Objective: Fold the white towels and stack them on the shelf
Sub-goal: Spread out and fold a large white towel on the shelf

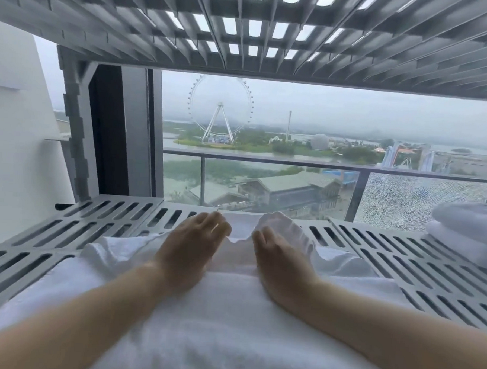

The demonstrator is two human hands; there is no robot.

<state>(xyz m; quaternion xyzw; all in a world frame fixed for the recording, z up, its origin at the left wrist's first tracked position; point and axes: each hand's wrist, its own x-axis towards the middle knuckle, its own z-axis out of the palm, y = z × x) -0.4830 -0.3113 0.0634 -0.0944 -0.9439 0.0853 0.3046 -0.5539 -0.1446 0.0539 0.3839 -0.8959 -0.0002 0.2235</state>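
A white towel lies spread across the slotted grey shelf, reaching from the near edge to the far side. My left hand rests on it, fingers curled around a fold near the far end. My right hand pinches a raised, ruffled piece of the same towel. At the shelf's right end sits a stack of folded white towels.
Another slotted grey shelf hangs close overhead. A grey upright post stands at the back left beside a white wall. Behind the shelf is a window with a balcony railing.
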